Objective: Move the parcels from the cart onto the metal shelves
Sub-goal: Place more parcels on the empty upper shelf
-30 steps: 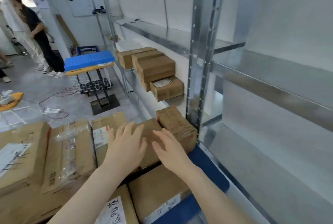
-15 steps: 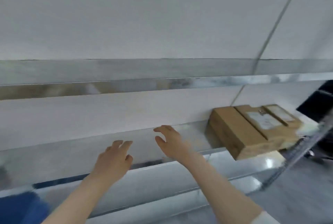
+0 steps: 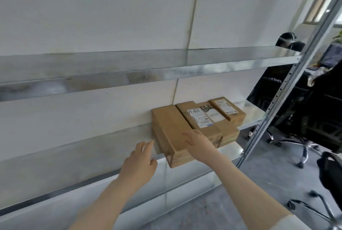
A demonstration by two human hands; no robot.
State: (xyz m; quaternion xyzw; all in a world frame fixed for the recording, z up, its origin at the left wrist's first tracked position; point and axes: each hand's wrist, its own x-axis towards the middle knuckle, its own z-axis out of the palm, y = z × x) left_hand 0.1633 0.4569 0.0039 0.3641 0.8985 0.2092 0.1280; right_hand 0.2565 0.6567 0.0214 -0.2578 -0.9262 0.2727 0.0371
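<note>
Several parcels (image 3: 187,127) already sit on the shelf (image 3: 92,148). Right hand (image 3: 199,144) rests flat on the nearest, apparently not gripping; left hand (image 3: 140,165) hovers open beside it. Cart out of view.

R hand (image 3: 199,143) flat on parcel (image 3: 171,129), L hand (image 3: 139,164) open nearby
</note>
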